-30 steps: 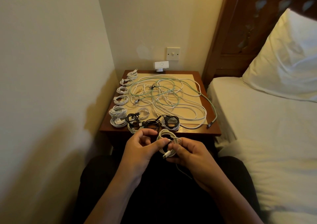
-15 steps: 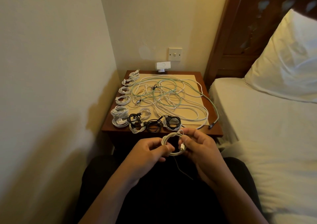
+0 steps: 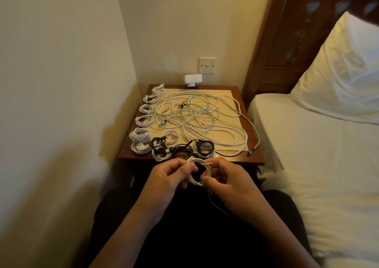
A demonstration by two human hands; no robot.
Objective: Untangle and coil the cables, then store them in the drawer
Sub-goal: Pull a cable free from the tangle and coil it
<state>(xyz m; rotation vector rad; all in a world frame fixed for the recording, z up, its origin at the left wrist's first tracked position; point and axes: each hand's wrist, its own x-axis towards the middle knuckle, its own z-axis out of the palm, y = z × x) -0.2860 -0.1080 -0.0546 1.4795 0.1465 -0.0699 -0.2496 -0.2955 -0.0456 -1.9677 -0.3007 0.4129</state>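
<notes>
Low at centre frame, left hand (image 3: 168, 177) and right hand (image 3: 229, 181) grasp a white coil (image 3: 195, 159) in front of the bench (image 3: 235, 159).
One hand pinches the loops on each side so they cannot spring apart, the right likely placed to tuck in the loose tail (image 3: 213, 204) hanging below. Along the bench's left and near edges sit finished coils (image 3: 143, 122), apart from the tangle (image 3: 196, 120) in the middle; no drawer shows.

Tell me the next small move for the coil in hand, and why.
Probably wind the loose tail onto the white coil: both the left hand and right hand pinch the coil, yet that tail hangs free below it.
</notes>
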